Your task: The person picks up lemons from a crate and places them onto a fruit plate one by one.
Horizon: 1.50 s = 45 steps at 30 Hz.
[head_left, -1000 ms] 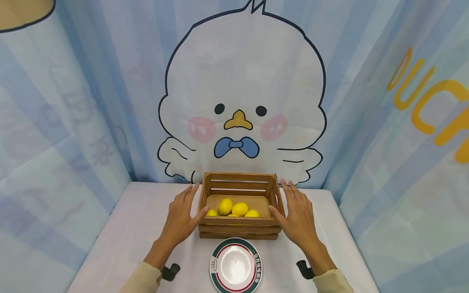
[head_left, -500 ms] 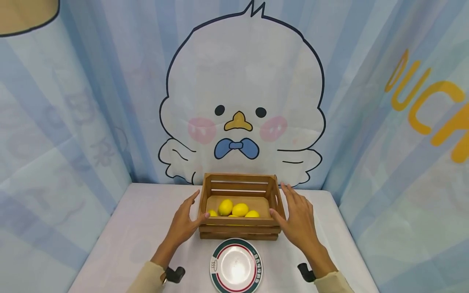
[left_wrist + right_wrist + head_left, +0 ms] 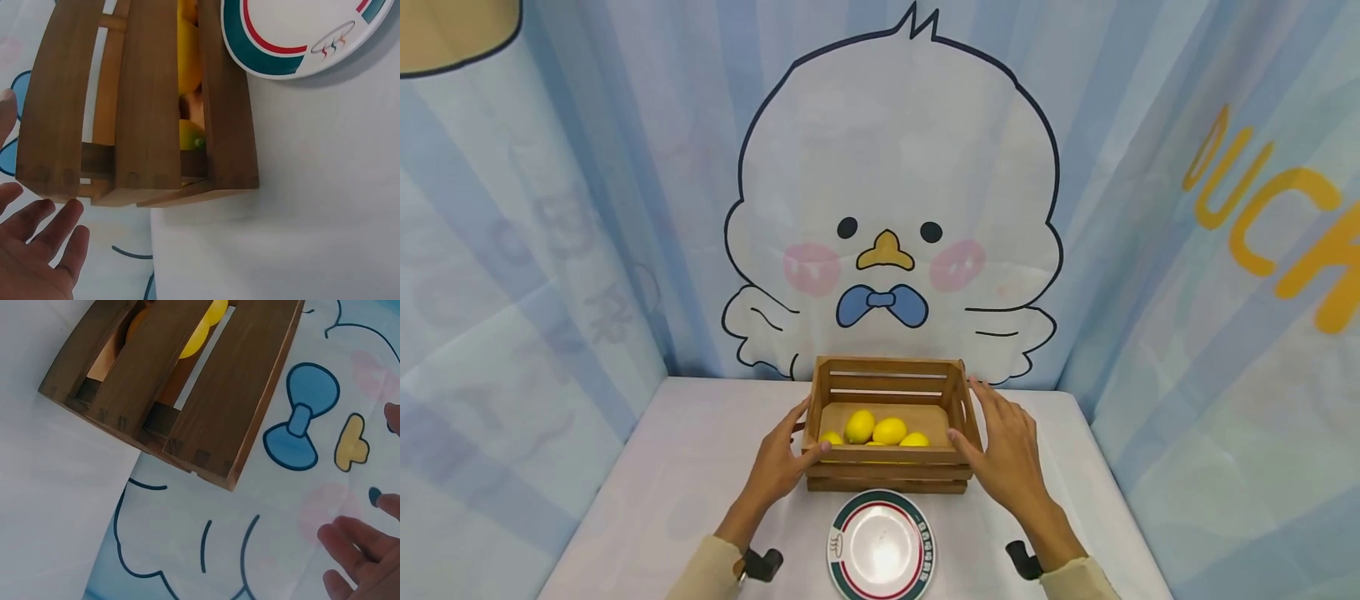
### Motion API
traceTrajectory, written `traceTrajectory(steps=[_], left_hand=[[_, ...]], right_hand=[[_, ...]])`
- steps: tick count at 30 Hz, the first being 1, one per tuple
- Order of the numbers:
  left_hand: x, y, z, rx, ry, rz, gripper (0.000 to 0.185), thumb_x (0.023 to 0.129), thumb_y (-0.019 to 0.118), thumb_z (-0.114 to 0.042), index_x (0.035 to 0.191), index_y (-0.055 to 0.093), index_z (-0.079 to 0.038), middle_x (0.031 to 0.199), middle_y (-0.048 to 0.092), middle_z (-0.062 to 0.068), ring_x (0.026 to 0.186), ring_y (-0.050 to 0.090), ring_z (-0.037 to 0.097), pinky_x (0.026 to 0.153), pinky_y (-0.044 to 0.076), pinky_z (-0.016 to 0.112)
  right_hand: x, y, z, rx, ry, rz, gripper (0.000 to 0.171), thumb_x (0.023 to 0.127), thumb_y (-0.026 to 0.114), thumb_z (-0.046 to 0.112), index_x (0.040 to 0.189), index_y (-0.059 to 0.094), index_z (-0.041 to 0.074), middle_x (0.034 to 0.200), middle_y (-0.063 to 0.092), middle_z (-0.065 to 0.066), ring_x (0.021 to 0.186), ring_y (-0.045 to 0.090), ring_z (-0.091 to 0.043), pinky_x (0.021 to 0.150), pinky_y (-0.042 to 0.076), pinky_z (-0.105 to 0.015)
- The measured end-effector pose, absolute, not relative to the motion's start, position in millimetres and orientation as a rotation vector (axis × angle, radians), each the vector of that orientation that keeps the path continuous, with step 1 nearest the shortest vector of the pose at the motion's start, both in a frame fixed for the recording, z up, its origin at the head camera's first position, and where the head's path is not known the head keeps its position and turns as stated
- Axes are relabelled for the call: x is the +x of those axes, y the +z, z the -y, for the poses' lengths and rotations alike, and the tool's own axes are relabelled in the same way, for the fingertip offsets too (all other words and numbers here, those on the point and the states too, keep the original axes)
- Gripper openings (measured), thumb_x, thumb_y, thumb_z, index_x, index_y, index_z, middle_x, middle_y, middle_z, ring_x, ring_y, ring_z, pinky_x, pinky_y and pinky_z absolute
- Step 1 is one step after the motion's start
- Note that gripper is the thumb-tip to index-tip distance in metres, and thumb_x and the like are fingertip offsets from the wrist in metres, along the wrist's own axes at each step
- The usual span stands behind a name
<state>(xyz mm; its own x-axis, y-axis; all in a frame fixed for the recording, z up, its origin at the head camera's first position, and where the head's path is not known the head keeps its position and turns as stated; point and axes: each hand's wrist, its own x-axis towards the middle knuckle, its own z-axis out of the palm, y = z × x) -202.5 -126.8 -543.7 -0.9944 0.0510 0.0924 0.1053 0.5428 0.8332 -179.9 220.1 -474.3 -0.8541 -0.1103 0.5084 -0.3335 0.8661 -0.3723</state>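
Observation:
A brown slatted wooden crate (image 3: 887, 471) stands on the table in the head view, with several yellow lemons (image 3: 889, 431) in it. My left hand (image 3: 777, 465) is at the crate's left side, thumb overlapping the front rim. In the left wrist view, its loosely extended fingers (image 3: 56, 231) come right up to the crate's end edge. At the right side, my right hand (image 3: 1011, 457) spreads its fingers alongside the crate, thumb over the front right corner. The right wrist view shows those fingers (image 3: 350, 547) apart from the crate.
A round white plate (image 3: 882, 543) with a green and red rim lies just in front of the crate. Behind it hangs a striped blue curtain (image 3: 895, 125) with a cartoon duck. Similar curtains flank the white table (image 3: 655, 492) on both sides.
My left hand has drawn closer to the crate's left side, its fingers lowering along it. My right hand has barely moved. The crate, lemons and plate stay put.

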Motion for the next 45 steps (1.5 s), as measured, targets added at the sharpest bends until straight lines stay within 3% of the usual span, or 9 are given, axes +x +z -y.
traceTrajectory(steps=[8,18,25,30,38,45], left_hand=[[-203.3,-547.1,123.6,-0.096,-1.434,2.711,0.086,0.095,0.082,-0.027,0.167,0.036,-0.015,0.17,0.041,0.016,0.144,0.054,0.042,0.115,0.051,0.06],[-202.3,-545.7,124.8,-0.084,-1.33,2.755,0.084,0.094,0.083,-0.027,0.165,0.039,-0.015,0.157,0.057,0.02,0.14,0.058,0.041,0.109,0.057,0.056],[-204.4,-542.3,126.4,-0.097,-1.311,2.8,0.086,0.095,0.082,-0.029,0.166,0.036,-0.016,0.164,0.049,0.016,0.144,0.055,0.042,0.109,0.056,0.056],[-206.3,-539.9,126.2,-0.09,-1.303,2.814,0.086,0.095,0.082,-0.03,0.166,0.036,-0.017,0.163,0.049,0.017,0.142,0.058,0.043,0.108,0.057,0.056],[-206.9,-535.1,127.5,-0.057,-1.271,2.839,0.088,0.095,0.082,-0.031,0.166,0.033,-0.019,0.162,0.05,0.019,0.138,0.06,0.045,0.109,0.055,0.058],[-207.0,-536.6,126.3,-0.048,-1.314,2.843,0.087,0.095,0.082,-0.03,0.166,0.033,-0.019,0.163,0.048,0.017,0.147,0.052,0.045,0.118,0.046,0.061]], right_hand=[[-178.3,-472.8,-219.3,0.338,0.627,2.539,0.088,0.089,0.087,0.033,0.164,0.043,0.017,0.157,0.056,-0.019,0.137,0.055,-0.045,0.114,0.036,-0.068],[-174.3,-478.4,-214.4,0.299,0.68,2.586,0.086,0.091,0.085,0.032,0.163,0.043,0.015,0.156,0.057,-0.018,0.141,0.054,-0.043,0.118,0.035,-0.069],[-180.4,-477.7,-204.2,0.335,0.738,2.585,0.086,0.09,0.086,0.032,0.163,0.043,0.016,0.156,0.058,-0.016,0.14,0.055,-0.041,0.119,0.036,-0.068],[-186.2,-472.4,-195.6,0.336,0.799,2.595,0.087,0.09,0.087,0.033,0.163,0.044,0.019,0.153,0.06,-0.018,0.135,0.057,-0.042,0.118,0.038,-0.068],[-194.2,-466.6,-181.6,0.369,0.912,2.586,0.082,0.092,0.084,0.032,0.162,0.045,0.019,0.161,0.054,-0.012,0.141,0.054,-0.041,0.122,0.033,-0.069],[-199.5,-463.7,-173.1,0.43,0.995,2.569,0.083,0.092,0.084,0.032,0.163,0.043,0.023,0.154,0.06,-0.009,0.131,0.061,-0.037,0.118,0.047,-0.062]])
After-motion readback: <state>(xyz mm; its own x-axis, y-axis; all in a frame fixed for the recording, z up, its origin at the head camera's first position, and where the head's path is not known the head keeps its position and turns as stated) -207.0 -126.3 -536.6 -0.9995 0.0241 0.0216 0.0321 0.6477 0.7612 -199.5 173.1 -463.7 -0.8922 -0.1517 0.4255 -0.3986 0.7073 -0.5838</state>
